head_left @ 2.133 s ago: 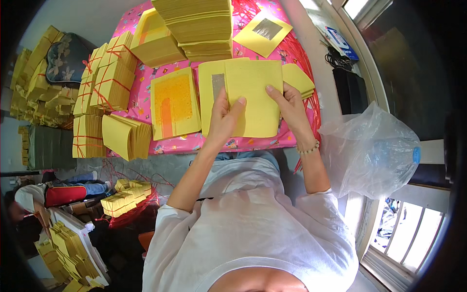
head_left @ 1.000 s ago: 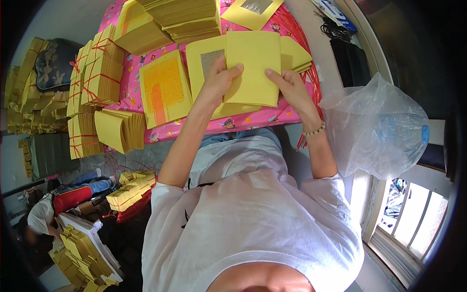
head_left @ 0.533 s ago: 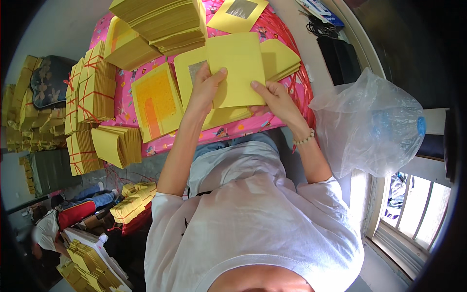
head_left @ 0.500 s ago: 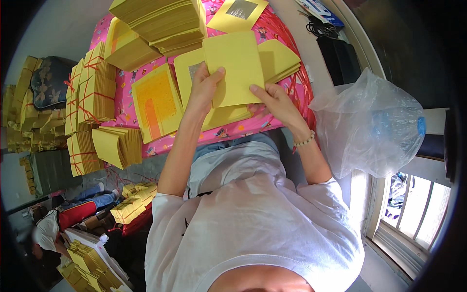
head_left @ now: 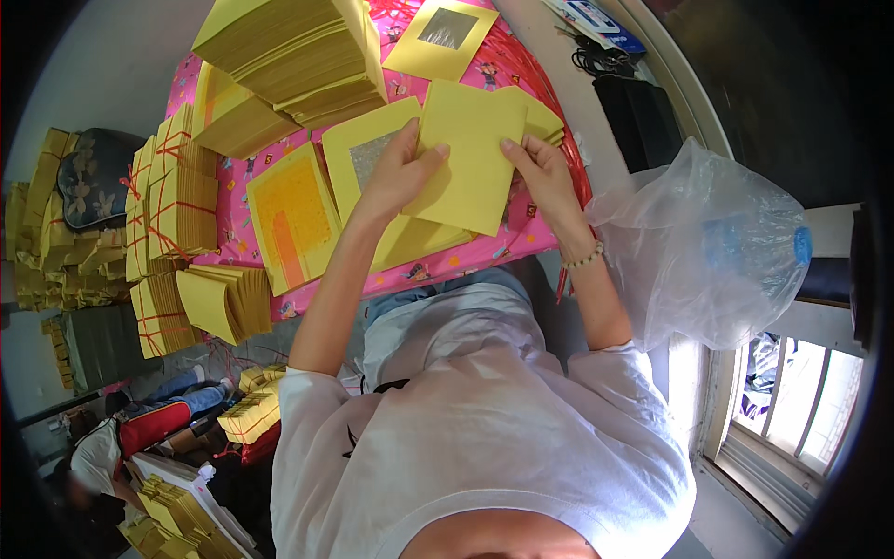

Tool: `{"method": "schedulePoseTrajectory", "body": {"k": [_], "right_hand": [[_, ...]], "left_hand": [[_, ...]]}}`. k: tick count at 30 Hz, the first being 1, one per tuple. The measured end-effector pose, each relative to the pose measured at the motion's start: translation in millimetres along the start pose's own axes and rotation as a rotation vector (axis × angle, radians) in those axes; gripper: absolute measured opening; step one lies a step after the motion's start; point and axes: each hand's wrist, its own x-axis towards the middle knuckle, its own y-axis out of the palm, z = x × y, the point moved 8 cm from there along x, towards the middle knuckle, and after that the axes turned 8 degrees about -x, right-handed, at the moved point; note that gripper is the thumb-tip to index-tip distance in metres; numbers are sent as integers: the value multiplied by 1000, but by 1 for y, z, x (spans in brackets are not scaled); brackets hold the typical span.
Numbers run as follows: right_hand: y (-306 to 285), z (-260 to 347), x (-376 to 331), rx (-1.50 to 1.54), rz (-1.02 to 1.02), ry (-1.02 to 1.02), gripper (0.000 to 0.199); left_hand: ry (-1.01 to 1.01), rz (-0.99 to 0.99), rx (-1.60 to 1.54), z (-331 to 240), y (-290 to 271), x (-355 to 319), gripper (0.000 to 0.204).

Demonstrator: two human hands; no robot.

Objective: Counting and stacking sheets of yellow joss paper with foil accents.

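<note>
Both my hands grip one plain yellow paper sheet (head_left: 473,154) above the pink patterned tablecloth (head_left: 484,252). My left hand (head_left: 402,172) pinches its left edge and my right hand (head_left: 535,172) pinches its right edge. Under the held sheet lies a yellow sheet with a silver square (head_left: 368,158) on a small pile. To its left lies a yellow sheet with an orange print (head_left: 291,214). A thin stack of yellow sheets (head_left: 535,116) sits just behind my right hand.
A tall stack of yellow paper (head_left: 293,51) stands at the back, another silver-square sheet (head_left: 442,37) beside it. Red-tied paper bundles (head_left: 177,205) line the left edge. A clear plastic bag (head_left: 708,252) hangs at right. A person (head_left: 130,438) sits low left among more bundles.
The held yellow sheet has stayed between both hands, and my right fingers have shifted along its right edge. The view has drifted, so the table sits lower and more to the right.
</note>
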Motion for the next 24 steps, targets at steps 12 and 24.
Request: {"method": "schedulePoseTrajectory", "body": {"k": [12,24], "right_hand": [[-50,-17,37,65,-206,57,25],[-58,-55,34,-52,-250,152,24]], "left_hand": [[-27,143,639,16,7,138,47],[-121,200,638,79,8,150,47]]}}
